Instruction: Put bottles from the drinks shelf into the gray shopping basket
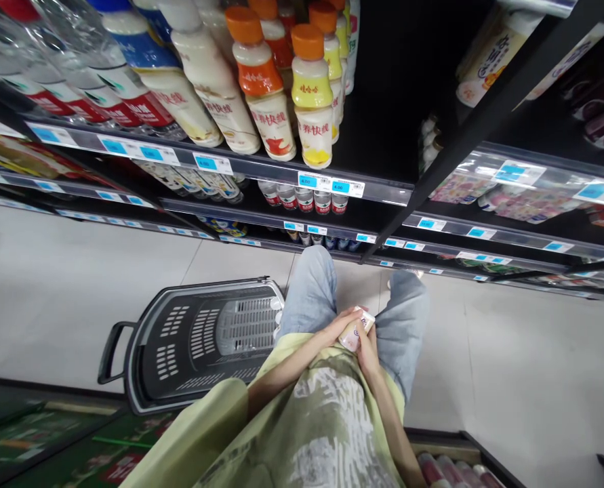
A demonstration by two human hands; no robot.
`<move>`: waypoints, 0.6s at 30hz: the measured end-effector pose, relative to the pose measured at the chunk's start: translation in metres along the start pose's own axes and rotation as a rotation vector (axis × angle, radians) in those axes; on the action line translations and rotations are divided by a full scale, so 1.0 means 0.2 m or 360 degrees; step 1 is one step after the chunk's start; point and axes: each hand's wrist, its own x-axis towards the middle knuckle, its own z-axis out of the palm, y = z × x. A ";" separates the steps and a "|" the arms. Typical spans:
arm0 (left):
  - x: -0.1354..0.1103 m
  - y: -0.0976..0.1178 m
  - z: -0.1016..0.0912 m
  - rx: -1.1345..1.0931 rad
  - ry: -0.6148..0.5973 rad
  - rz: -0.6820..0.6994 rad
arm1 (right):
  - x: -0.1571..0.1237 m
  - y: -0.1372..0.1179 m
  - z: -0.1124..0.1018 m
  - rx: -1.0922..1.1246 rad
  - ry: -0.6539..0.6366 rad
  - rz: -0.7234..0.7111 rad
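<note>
Both hands meet low in front of my belly, over my jeans. My left hand (338, 327) and my right hand (369, 352) are each wrapped round a small pale bottle (355, 330) with a pink and white label. The bottle lies tilted between them. A dark plastic shopping basket (194, 339) stands on the floor to the left of my legs and looks empty.
Black store shelves (261, 169) rise in front, with rows of milk-drink bottles with orange caps (309, 88), water bottles (57, 74) and blue price tags. More shelves with packets run to the right (525, 196). Pale floor tiles (525, 379) lie around. Cans (449, 471) sit at the bottom edge.
</note>
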 end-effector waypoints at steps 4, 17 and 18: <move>0.01 -0.01 -0.01 0.0016 -0.0017 0.0044 | -0.03 -0.02 0.02 -0.0025 -0.0117 -0.0033; 0.04 -0.01 -0.06 0.0072 -0.0041 0.0224 | -0.06 -0.05 0.02 -0.0072 -0.0184 -0.0112; 0.04 -0.01 -0.07 0.0092 -0.0045 0.0221 | -0.06 -0.05 0.02 -0.0102 -0.0187 -0.0132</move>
